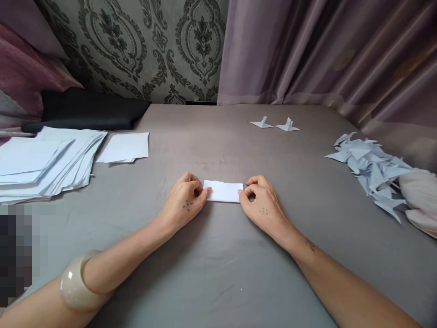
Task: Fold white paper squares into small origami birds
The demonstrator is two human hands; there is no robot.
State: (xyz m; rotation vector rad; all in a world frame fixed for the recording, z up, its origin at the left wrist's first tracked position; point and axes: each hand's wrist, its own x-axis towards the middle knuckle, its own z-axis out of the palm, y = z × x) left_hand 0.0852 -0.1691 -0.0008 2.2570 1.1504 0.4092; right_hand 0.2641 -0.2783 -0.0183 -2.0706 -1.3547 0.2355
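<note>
A small white folded sheet of paper point(224, 192) lies in front of me, a narrow rectangle with its long side running left to right. My left hand point(187, 197) pinches its left end between thumb and fingers. At the opposite end, my right hand point(261, 200) grips the paper the same way, thumb on top. The fingertips under the sheet are partly hidden. Both hands rest low, close to the grey cloth surface point(218, 259).
Stacked white paper point(51, 168) lies at the left, with smaller sheets point(126, 146) beside it. Two folded paper figures point(287, 125) stand at the back. A heap of folded paper pieces point(373, 164) lies right, by pale fabric point(419, 196). Black cloth point(88, 109) sits back left.
</note>
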